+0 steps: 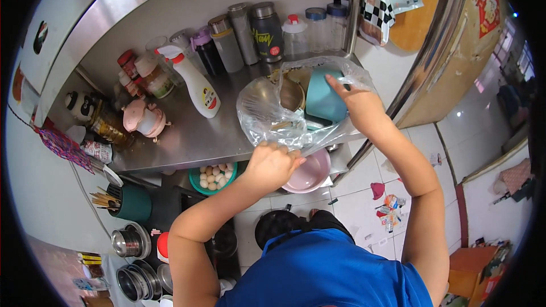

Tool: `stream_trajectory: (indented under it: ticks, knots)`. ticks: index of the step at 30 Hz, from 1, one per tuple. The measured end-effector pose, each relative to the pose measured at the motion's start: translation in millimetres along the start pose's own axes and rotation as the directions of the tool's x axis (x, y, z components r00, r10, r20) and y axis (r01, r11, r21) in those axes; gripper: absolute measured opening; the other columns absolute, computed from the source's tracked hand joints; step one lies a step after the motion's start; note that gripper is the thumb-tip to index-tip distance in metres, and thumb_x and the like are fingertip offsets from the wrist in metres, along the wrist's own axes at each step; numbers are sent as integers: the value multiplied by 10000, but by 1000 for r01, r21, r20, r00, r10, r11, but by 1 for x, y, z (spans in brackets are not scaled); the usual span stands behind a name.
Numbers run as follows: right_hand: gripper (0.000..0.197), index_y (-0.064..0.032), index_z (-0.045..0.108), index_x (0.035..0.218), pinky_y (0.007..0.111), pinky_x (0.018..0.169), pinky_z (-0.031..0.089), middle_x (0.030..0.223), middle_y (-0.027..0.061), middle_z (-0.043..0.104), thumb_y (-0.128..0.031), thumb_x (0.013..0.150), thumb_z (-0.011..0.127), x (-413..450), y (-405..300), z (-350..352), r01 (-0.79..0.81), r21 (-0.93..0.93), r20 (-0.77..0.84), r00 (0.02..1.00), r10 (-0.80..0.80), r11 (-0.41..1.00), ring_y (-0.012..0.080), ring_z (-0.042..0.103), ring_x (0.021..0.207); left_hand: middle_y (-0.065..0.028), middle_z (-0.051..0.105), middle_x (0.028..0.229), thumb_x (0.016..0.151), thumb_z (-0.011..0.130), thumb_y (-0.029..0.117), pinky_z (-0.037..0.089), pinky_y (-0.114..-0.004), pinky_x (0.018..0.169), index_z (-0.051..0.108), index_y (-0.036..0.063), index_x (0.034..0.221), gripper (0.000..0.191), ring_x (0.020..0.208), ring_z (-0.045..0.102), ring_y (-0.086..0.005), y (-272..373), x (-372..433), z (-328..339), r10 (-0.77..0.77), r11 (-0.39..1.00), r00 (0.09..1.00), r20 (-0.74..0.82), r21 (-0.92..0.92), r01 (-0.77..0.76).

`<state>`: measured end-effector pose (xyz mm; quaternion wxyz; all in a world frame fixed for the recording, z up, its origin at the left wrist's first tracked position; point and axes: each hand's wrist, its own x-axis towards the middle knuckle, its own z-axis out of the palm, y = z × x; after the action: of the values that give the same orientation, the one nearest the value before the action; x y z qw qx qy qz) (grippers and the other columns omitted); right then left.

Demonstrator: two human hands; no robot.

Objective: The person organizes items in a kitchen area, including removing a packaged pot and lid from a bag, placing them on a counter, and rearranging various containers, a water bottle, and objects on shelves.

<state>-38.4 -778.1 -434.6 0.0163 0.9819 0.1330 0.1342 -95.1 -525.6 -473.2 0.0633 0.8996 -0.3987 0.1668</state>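
My left hand (274,165) is closed on the near edge of a clear plastic bag (260,113), which rests on a stainless steel shelf (183,140). My right hand (360,104) is at the bag's mouth, gripping a teal cup-like container (320,96) with its index finger stretched along the side. To the left of the container, a brownish metal bowl or pot (292,94) shows inside the bag. Other dark and teal items lie lower in the bag, partly hidden by the wrinkled plastic. Left of the bag stands a white spray bottle (198,87).
Several bottles and thermoses, including a dark thermos (266,34), line the shelf's back. A pink jar (145,119) sits at left. Below the shelf are a green basket of eggs (194,181) and a pink basin (311,170). Litter (388,211) lies on the tiled floor.
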Motion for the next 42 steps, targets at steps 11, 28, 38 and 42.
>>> stream_trajectory:
  ticks: [11,28,38,42]
  knots:
    - [498,-181,609,1218,314,575,535,1030,87,650,-67,734,594,18,-1,14,57,-312,-342,924,-168,948,226,648,669,-58,589,801,837,624,331,464,-385,729,735,129,889,236,788,581,-263,-26,-27,17,-309,951,908,-284,-78,300]
    - [56,-93,673,656,388,648,515,720,125,657,-147,655,689,95,-3,-49,186,-267,-477,827,-297,946,297,648,733,-52,601,1001,637,749,94,406,-374,849,637,123,1019,399,1022,541,-243,-29,31,-56,-44,992,971,-235,-126,14]
    - [224,1,620,946,336,467,527,738,122,669,-207,873,573,135,-23,-77,-194,518,302,953,34,833,233,654,521,-130,571,1160,684,762,315,345,-580,953,713,78,786,263,1220,430,-345,-38,8,-55,-337,917,900,-275,121,380]
    - [215,43,591,923,307,446,523,693,117,664,-141,891,484,136,-33,-63,-154,504,338,941,-29,850,194,639,483,-229,371,1391,672,789,308,377,-563,972,643,63,965,409,1273,368,-416,-55,14,-58,-580,778,752,-312,62,626]
